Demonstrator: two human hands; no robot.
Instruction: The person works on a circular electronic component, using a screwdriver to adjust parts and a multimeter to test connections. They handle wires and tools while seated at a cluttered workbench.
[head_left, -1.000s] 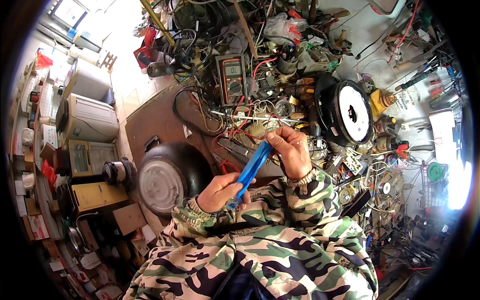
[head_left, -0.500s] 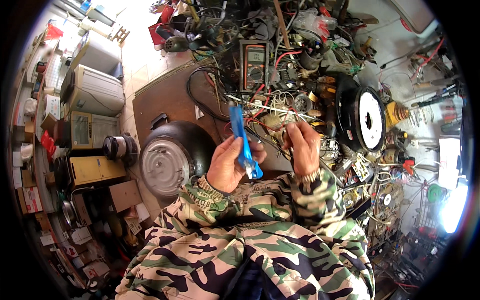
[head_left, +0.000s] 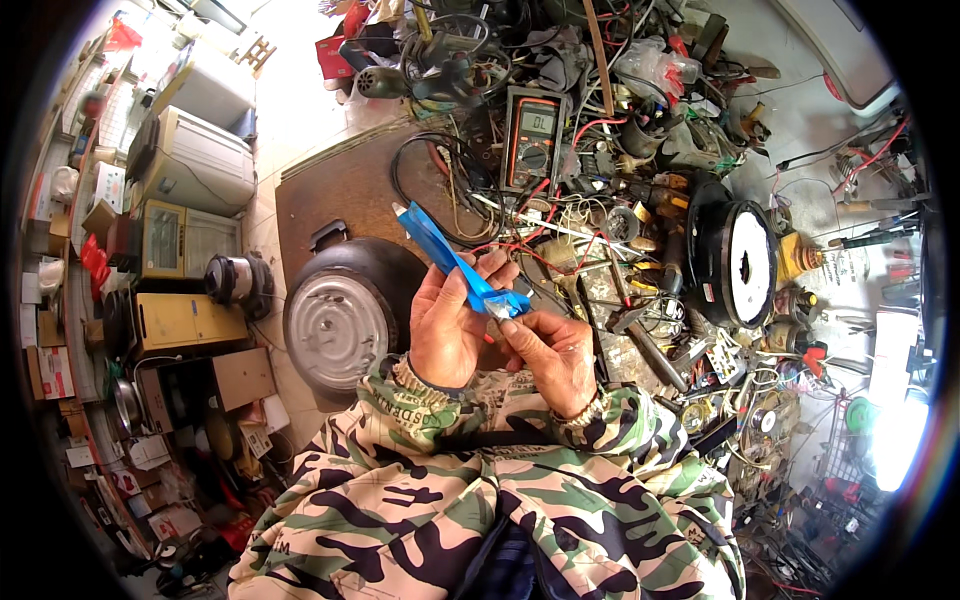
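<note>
My left hand point(head_left: 443, 325) is closed around a flattened blue squeeze tube point(head_left: 440, 248), which slants from upper left to lower right across the fingers. The tube's lower end is crumpled, with a whitish tip. At that end my right hand point(head_left: 553, 355) pinches with thumb and forefinger, and its other fingers are curled. A small reddish bit shows just below the fingertips; its kind cannot be made out. Left of my hands lies a round black pot point(head_left: 400, 280) on its side, its ringed silvery base point(head_left: 338, 328) facing left.
Beyond my hands is a brown board point(head_left: 335, 195). A multimeter point(head_left: 533, 140) with red and black leads stands at the cluttered bench's far side. A hammer point(head_left: 650, 350) lies to the right, near a black round housing with a white disc point(head_left: 750, 265). Cabinets and shelves line the left.
My right hand has moved left and nearer, from over the bench to the tube's lower end. The tube's upper end has tilted left in my left hand. The view has shifted slightly.
</note>
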